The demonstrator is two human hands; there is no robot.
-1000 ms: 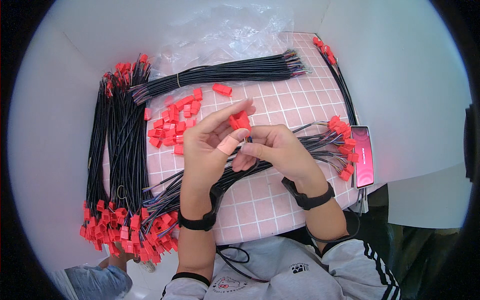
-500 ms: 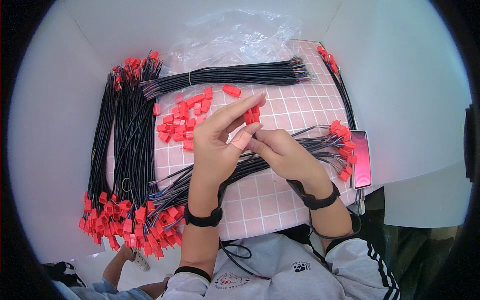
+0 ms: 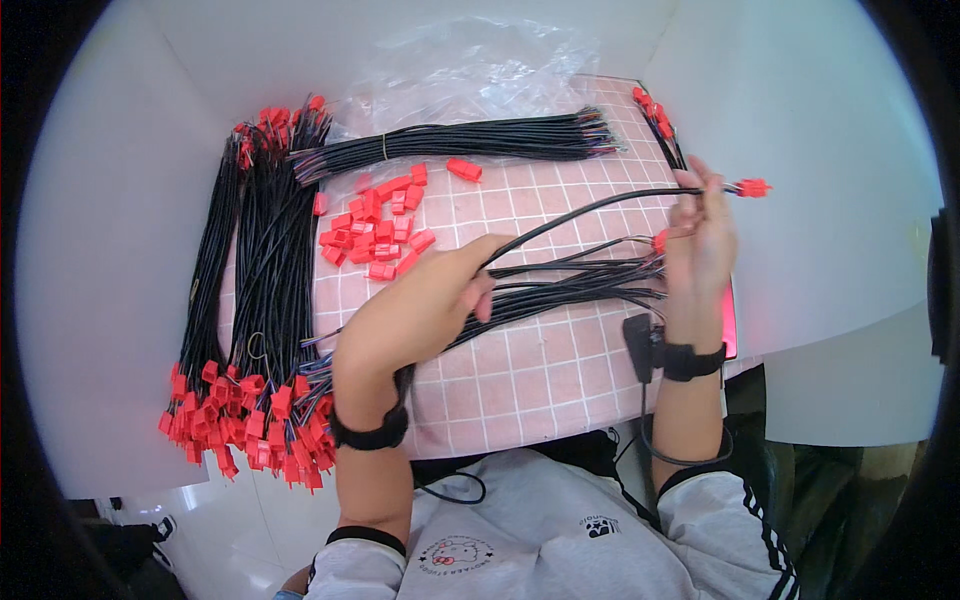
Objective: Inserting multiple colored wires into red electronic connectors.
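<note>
A single black cable (image 3: pixel 590 207) arches between my two hands above the pink-and-white checked tabletop (image 3: pixel 520 400). A red plastic connector (image 3: pixel 754 187) sits on the thin wires at its right end, just beyond my fingers. My right hand (image 3: pixel 700 235) is raised at the right and grips the cable a little short of that connector. My left hand (image 3: pixel 420 305) is closed round the cable further left, its fingertips mostly hidden. Under and beside the hands lies a loose bundle of black cables (image 3: pixel 560 295), its right end partly behind my right hand.
Loose red connectors (image 3: pixel 372 225) lie left of centre. Thick black cable bundles (image 3: pixel 270 270) with red ends fill the left side. A tied cable bundle (image 3: pixel 460 142) lies before a clear plastic bag (image 3: pixel 480 70). A phone (image 3: pixel 729 325) is at the right, near white side panels (image 3: pixel 820 220).
My hands have drawn apart from the middle. The right moved right and up, the left slightly left and down. One cable with a red connector now stretches between and past them.
</note>
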